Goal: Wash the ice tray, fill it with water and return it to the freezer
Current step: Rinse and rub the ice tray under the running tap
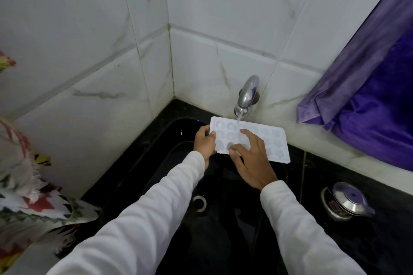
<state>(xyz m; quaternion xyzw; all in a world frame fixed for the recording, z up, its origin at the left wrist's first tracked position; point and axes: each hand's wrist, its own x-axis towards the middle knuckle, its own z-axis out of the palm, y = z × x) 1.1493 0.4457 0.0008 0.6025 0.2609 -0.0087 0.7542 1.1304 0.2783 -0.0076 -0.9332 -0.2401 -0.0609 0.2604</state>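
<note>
A white ice tray (271, 140) with shaped cavities is held level over the black sink (223, 219), under the chrome tap (247, 96). A thin stream of water falls from the tap onto the tray's far edge. My left hand (204, 144) grips the tray's left end, thumb on top. My right hand (251, 161) lies spread on the tray's upper face, fingertips pressed into the cavities near its left half. Both arms wear white sleeves.
White marbled tiles form a corner behind the sink. A purple curtain (368, 100) hangs at the right above a ledge. A steel lidded pot (345, 201) stands on the black counter at the right. Patterned cloth (29, 196) hangs at the left. The sink drain (199, 202) shows below.
</note>
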